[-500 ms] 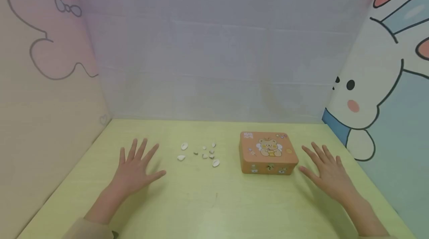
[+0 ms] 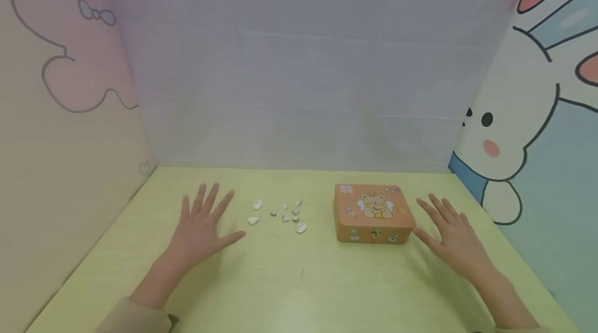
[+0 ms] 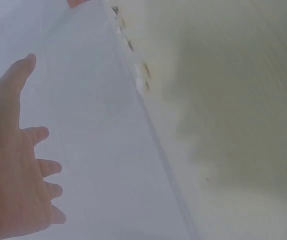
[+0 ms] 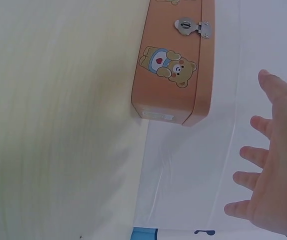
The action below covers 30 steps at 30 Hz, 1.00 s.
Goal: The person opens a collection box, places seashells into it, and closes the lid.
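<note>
My left hand (image 2: 198,234) hovers over the left side of the table with its fingers spread, holding nothing. To its right lie several small pale shells (image 2: 301,227), scattered apart from the hand. An orange tin box (image 2: 374,213) with a bear on its lid stands right of the shells, lid down. Its metal clasp (image 4: 187,26) shows on the front in the right wrist view. Beside the box's right side is my right hand (image 2: 460,245), fingers spread and nothing in it; whether the thumb touches the box I cannot tell.
The pale yellow table (image 2: 299,291) ends at a whitish curtain-like backdrop (image 2: 299,89). A wall with a rabbit drawing (image 2: 509,130) rises on the right, and one with a pink cartoon figure (image 2: 84,63) on the left.
My left hand has moved to the right and slightly forward, nearer the shells. My right hand has shifted slightly left, closer to the box. Shells and box stay where they were.
</note>
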Each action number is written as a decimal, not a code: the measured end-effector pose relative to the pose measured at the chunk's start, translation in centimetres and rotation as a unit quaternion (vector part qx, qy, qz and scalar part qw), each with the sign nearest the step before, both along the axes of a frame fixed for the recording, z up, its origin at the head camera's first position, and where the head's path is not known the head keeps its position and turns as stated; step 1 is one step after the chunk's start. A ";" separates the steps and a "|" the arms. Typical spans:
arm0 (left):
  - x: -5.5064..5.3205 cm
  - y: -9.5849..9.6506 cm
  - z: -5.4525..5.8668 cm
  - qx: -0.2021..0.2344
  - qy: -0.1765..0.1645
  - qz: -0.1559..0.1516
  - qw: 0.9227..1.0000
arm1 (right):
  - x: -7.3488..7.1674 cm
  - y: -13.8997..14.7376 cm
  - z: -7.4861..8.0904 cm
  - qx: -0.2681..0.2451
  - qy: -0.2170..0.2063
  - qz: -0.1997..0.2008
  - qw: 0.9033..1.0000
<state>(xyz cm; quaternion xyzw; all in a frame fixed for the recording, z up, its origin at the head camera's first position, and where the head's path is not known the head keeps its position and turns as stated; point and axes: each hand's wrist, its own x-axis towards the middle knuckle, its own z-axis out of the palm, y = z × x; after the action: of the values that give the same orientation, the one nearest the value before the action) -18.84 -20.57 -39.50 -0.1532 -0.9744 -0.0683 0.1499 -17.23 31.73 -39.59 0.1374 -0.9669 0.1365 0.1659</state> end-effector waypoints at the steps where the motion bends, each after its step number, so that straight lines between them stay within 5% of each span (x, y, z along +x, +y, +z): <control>1: -0.1 0.3 0.1 0.001 0.004 -0.002 1.000 | 0.0 -0.2 0.1 -0.004 0.003 0.002 1.000; 13: -1.6 4.1 0.6 0.029 0.051 -0.042 0.997 | 0.2 -2.3 0.9 -0.056 0.018 0.018 0.998; 24: -3.2 10.1 -0.4 0.057 0.132 -0.150 0.978 | 0.2 -3.6 0.4 -0.170 0.062 0.045 0.983; 30: -4.0 13.2 -1.1 0.052 0.115 -0.190 0.974 | -0.2 -4.1 -0.3 -0.235 0.021 0.078 0.969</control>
<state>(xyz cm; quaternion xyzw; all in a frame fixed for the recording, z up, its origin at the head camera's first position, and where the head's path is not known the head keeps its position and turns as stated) -22.85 -7.33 -40.61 -0.3348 -0.8986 -0.1281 0.2532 -17.43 27.68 -39.89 0.1727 -0.8903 0.3697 0.2024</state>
